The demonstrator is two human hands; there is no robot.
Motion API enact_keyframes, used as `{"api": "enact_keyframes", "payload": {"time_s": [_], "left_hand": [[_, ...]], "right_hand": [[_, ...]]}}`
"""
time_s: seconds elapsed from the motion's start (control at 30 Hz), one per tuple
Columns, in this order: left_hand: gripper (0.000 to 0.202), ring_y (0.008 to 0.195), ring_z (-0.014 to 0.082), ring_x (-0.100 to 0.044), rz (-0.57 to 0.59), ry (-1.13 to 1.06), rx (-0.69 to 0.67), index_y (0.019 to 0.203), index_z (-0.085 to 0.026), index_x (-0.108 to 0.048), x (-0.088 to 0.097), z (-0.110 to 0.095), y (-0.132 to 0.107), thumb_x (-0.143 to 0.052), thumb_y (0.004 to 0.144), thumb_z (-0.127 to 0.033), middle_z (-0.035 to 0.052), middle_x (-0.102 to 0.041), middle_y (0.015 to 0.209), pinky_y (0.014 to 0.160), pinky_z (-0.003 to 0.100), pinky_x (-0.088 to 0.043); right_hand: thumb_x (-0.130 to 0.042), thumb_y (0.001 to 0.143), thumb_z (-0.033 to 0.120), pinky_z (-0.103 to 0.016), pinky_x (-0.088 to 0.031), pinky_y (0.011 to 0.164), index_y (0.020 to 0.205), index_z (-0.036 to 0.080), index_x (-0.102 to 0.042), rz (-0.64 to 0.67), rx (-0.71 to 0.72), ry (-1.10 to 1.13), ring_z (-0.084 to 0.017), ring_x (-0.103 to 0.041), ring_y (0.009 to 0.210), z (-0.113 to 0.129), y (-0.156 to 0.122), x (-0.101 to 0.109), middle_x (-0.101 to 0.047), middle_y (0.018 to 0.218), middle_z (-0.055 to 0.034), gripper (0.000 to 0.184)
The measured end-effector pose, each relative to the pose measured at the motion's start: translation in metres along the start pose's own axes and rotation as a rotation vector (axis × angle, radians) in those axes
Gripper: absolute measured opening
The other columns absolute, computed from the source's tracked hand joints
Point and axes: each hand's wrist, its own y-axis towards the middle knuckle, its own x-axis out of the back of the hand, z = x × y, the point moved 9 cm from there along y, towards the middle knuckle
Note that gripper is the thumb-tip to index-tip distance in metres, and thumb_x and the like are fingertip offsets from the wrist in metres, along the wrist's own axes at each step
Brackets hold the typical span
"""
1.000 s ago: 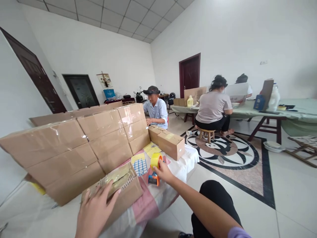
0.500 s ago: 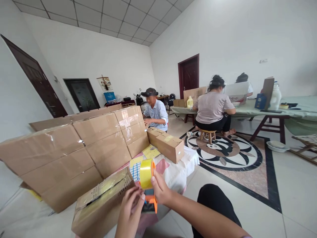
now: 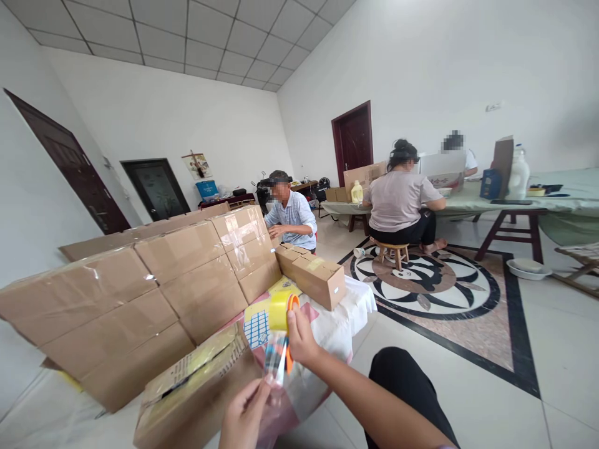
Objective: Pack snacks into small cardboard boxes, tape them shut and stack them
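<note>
A tape dispenser (image 3: 279, 310) with a yellow roll and orange frame is gripped in my right hand (image 3: 302, 337). Clear packing tape (image 3: 275, 358) runs down from it, and my left hand (image 3: 246, 408) pinches the loose end between thumb and fingers. Just left of my hands lies a long cardboard box (image 3: 189, 386), its top partly covered by shiny tape with a dark gap along the flaps. Beneath the dispenser is a table covered with a white and pink cloth (image 3: 322, 362).
Stacked cardboard boxes (image 3: 187, 280) form a wall on the left of the table. A narrow closed box (image 3: 318, 280) stands at the far right corner. A person in a light blue shirt (image 3: 297, 218) sits beyond; another (image 3: 400, 202) sits on a stool (image 3: 392, 248) by a green-covered table (image 3: 561, 198).
My left hand has drawn down and away from the dispenser, pulling out a length of clear tape. The dispenser has shifted slightly up and to the right.
</note>
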Motion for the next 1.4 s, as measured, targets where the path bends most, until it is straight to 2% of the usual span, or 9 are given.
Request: {"api": "enact_keyframes", "payload": {"time_s": [0.07,0.17,0.23,0.33,0.7,0.93,1.13,1.23,1.4], "left_hand": [[0.063,0.062,0.0244,-0.066,0.059,-0.028,0.037,0.069,-0.019,-0.078,-0.010,0.007,-0.004,-0.073,0.059,-0.080,0.0081,-0.072,0.064,0.059,0.030,-0.057],[0.066,0.051,0.0189,-0.060,0.067,-0.095,0.046,0.062,-0.018,-0.073,-0.023,0.011,-0.009,-0.072,0.058,-0.084,0.0078,-0.070,0.060,0.053,0.028,-0.053],[0.067,0.049,0.0170,-0.058,0.048,-0.130,0.032,0.058,-0.018,-0.069,-0.029,0.011,-0.011,-0.070,0.059,-0.085,0.0071,-0.068,0.056,0.052,0.026,-0.051],[0.067,0.050,0.0175,-0.060,0.035,-0.138,0.036,0.060,-0.018,-0.070,-0.034,0.013,-0.013,-0.072,0.057,-0.085,0.0069,-0.068,0.056,0.052,0.026,-0.051],[0.065,0.050,0.0186,-0.060,0.012,-0.138,-0.011,0.068,-0.018,-0.075,-0.034,0.012,-0.012,-0.072,0.061,-0.082,0.0060,-0.067,0.054,0.054,0.027,-0.052],[0.062,0.050,0.0186,-0.059,0.012,-0.149,-0.030,0.071,-0.018,-0.076,-0.037,0.015,-0.013,-0.072,0.064,-0.080,0.0055,-0.067,0.054,0.053,0.028,-0.051],[0.056,0.050,0.0175,-0.056,0.029,-0.155,-0.062,0.070,-0.018,-0.074,-0.039,0.015,-0.013,-0.072,0.070,-0.075,0.0045,-0.066,0.054,0.054,0.028,-0.049],[0.053,0.050,0.0175,-0.056,0.022,-0.146,-0.086,0.067,-0.020,-0.073,-0.038,0.014,-0.012,-0.071,0.073,-0.072,0.0038,-0.064,0.054,0.053,0.027,-0.049],[0.047,0.050,0.0199,-0.062,-0.106,-0.079,-0.243,0.072,-0.024,-0.077,-0.029,0.016,-0.016,-0.068,0.077,-0.070,0.0046,-0.069,0.058,0.053,0.028,-0.052]], "right_hand": [[-0.027,0.104,0.060,-0.041,-0.050,0.082,0.099,0.026,-0.059,-0.070,-0.058,0.052,-0.026,-0.059,0.084,-0.004,0.007,0.011,-0.061,0.089,-0.0071,0.047],[-0.028,0.102,0.065,-0.042,-0.053,0.082,0.105,0.026,-0.062,-0.105,-0.110,0.116,-0.027,-0.061,0.086,-0.003,0.010,0.019,-0.063,0.091,-0.0083,0.051],[-0.029,0.101,0.066,-0.042,-0.055,0.082,0.109,0.027,-0.063,-0.120,-0.146,0.160,-0.028,-0.063,0.090,-0.001,0.009,0.020,-0.065,0.095,-0.0090,0.053],[-0.033,0.100,0.068,-0.044,-0.056,0.093,0.117,0.027,-0.064,-0.131,-0.185,0.233,-0.029,-0.065,0.106,0.001,0.006,0.019,-0.069,0.105,-0.0097,0.055],[-0.035,0.097,0.073,-0.044,-0.057,0.099,0.114,0.028,-0.064,-0.139,-0.225,0.276,-0.028,-0.065,0.114,-0.008,0.001,0.013,-0.071,0.110,-0.0086,0.056],[-0.035,0.098,0.073,-0.044,-0.054,0.102,0.116,0.029,-0.064,-0.125,-0.207,0.255,-0.028,-0.064,0.112,0.002,0.001,0.015,-0.071,0.112,-0.0075,0.056],[-0.038,0.097,0.070,-0.046,-0.056,0.099,0.102,0.030,-0.064,-0.154,-0.241,0.264,-0.028,-0.065,0.110,0.002,-0.001,0.014,-0.070,0.100,-0.0070,0.047],[-0.040,0.097,0.067,-0.047,-0.055,0.099,0.099,0.030,-0.063,-0.148,-0.254,0.270,-0.028,-0.065,0.111,-0.002,-0.003,0.011,-0.070,0.103,-0.0073,0.044],[-0.049,0.092,0.071,-0.044,-0.060,0.087,0.092,0.028,-0.062,-0.136,-0.360,0.432,-0.027,-0.069,0.099,-0.009,-0.017,-0.003,-0.072,0.102,-0.0077,0.045]]}}
